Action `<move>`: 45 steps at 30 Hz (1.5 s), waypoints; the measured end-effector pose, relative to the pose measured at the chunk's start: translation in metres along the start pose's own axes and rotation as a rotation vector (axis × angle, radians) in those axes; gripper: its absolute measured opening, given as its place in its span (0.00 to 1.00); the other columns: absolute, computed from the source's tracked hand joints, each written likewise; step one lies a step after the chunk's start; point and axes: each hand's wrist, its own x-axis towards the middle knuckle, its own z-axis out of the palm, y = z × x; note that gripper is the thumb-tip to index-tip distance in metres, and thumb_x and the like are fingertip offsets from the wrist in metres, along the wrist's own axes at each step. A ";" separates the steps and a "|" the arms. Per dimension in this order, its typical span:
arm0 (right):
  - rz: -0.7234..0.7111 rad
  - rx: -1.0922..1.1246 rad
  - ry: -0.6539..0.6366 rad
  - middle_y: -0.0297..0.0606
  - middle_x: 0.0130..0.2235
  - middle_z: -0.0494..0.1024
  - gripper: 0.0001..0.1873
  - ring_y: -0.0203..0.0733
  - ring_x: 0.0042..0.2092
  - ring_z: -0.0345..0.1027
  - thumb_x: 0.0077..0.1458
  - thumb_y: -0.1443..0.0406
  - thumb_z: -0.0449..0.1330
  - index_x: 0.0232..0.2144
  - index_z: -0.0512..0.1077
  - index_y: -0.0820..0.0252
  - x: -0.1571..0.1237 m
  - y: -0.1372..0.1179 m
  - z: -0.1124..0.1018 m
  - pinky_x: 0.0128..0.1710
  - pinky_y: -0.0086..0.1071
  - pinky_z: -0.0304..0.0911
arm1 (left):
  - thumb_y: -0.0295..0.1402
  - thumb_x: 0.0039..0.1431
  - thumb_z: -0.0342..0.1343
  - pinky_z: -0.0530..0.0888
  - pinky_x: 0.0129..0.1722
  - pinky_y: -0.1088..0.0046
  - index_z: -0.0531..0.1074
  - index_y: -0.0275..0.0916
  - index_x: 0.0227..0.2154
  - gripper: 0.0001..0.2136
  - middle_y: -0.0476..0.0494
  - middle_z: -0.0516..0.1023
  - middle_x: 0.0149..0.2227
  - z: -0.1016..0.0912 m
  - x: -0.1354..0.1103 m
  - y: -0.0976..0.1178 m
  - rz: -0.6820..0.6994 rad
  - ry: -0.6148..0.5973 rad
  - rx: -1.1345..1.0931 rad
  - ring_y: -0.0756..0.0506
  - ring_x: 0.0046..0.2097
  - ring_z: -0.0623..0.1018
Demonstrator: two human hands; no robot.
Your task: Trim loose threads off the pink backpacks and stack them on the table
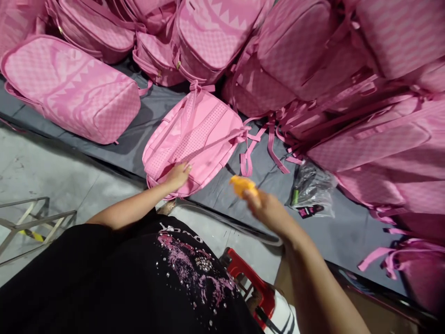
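A pink backpack [196, 134] lies back panel up on a grey sheet [267, 176], its straps trailing to the right. My left hand [177, 176] rests on its near edge with the fingers curled over the fabric. My right hand [266, 208] is raised to the right of the bag and pinches a small orange object [242, 184], blurred by motion.
Many more pink backpacks [69, 88] are piled along the back and right [375, 69]. A clear plastic bag with tags [313, 192] lies on the sheet. A red stool [250, 283] sits under me and a metal frame [31, 222] stands on the concrete floor at left.
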 end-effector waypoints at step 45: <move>0.174 0.143 0.093 0.46 0.34 0.80 0.27 0.50 0.37 0.75 0.69 0.48 0.40 0.44 0.69 0.60 0.044 -0.007 0.101 0.31 0.32 0.53 | 0.36 0.65 0.59 0.75 0.55 0.49 0.69 0.34 0.57 0.20 0.31 0.81 0.47 0.011 0.097 0.022 -0.269 -0.293 -0.685 0.34 0.52 0.81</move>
